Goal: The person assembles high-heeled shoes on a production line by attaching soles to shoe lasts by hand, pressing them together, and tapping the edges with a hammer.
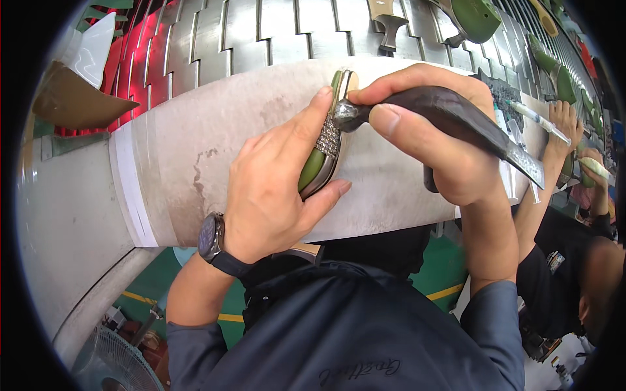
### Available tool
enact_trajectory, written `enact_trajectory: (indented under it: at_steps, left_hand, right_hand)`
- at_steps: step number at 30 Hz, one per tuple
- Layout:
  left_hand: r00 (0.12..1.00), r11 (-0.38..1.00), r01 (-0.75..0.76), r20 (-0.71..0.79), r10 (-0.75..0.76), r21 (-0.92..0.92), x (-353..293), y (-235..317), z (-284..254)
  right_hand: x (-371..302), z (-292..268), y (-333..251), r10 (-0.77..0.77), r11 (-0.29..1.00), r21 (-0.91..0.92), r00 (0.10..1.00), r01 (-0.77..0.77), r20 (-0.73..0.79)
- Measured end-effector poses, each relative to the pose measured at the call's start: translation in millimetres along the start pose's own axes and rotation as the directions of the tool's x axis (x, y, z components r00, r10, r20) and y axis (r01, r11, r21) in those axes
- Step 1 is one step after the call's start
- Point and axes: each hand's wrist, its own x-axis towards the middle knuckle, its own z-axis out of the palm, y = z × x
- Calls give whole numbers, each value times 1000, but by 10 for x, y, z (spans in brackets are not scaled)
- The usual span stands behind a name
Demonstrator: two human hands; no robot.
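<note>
My left hand (274, 179), a dark watch (212, 238) at its wrist, is wrapped around a green shoe (314, 167) with a sparkling band across it. The shoe rests sole-side toward the right on the pale work surface, its narrow end pointing away from me. My right hand (450, 137) grips a dark shoemaker's hammer (443, 104) by its head. The hammer's round, shiny face touches or nearly touches the shoe just above the sparkling band. Its flat, flared end points down to the right. Most of the handle is hidden behind my right hand.
Beyond the pale work surface (215, 130) runs a slatted metal conveyor (248, 32) carrying green shoes (475, 19). Syringes (540, 121) lie at the right, close to a co-worker's hand (565, 127). A brown and white piece (85, 98) stands far left. A fan (117, 362) is below left.
</note>
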Motion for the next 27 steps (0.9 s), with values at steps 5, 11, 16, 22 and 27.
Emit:
enact_trajectory:
  at_steps: [5, 11, 16, 22, 27]
  left_hand:
    - [997, 998, -59, -42, 60, 26, 2, -11, 34]
    - [998, 998, -39, -43, 41, 53, -41, -32, 36]
    - [998, 998, -47, -38, 48, 34, -45, -33, 35]
    - [998, 998, -44, -36, 46, 39, -75, -40, 24]
    - [992, 989, -115, -41, 119, 92, -145, -130, 34]
  right_hand:
    - [-98, -35, -94, 47, 993, -110, 994, -36, 97]
    - [-155, -21, -47, -75, 980, -168, 978, 108, 193]
    - [-251, 114, 137, -418, 867, -241, 900, 436, 123]
    - [-556, 462, 365, -574, 788, -299, 818, 539, -40]
    - [-824, 957, 399, -598, 758, -406, 793, 511, -118]
